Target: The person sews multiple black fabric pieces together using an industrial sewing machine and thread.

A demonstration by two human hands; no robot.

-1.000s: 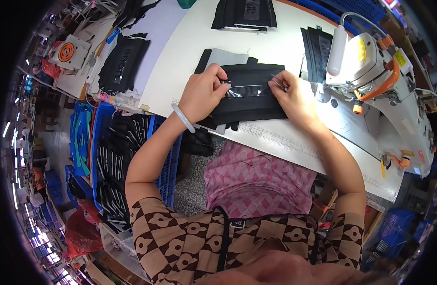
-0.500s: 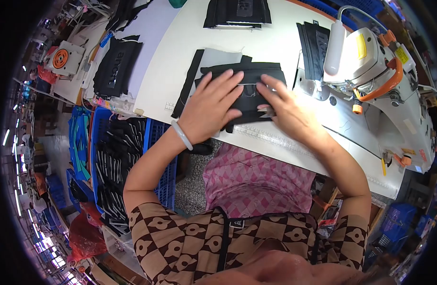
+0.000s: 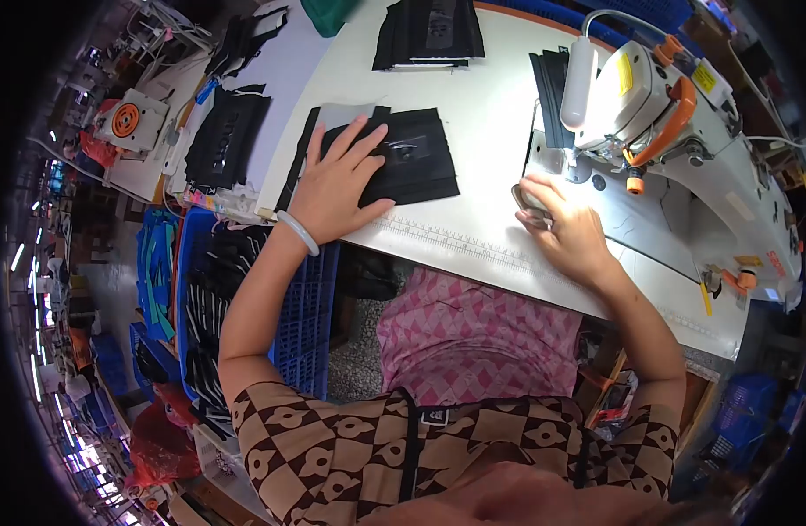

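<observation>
We note a short-sleeved top [image 3: 333,447], brown and cream checks with oval motifs, black trim down its front; a pink diamond-patterned garment [image 3: 473,342] over the lap; a pale bangle [image 3: 298,233] at the left hand [image 3: 337,188].

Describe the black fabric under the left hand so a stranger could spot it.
On the long white worktable, look left of the white sewing machine, near the front edge. The flat black fabric piece there bears a glossy clear patch; unlike the other black stacks, it lies under the spread left hand.
</observation>
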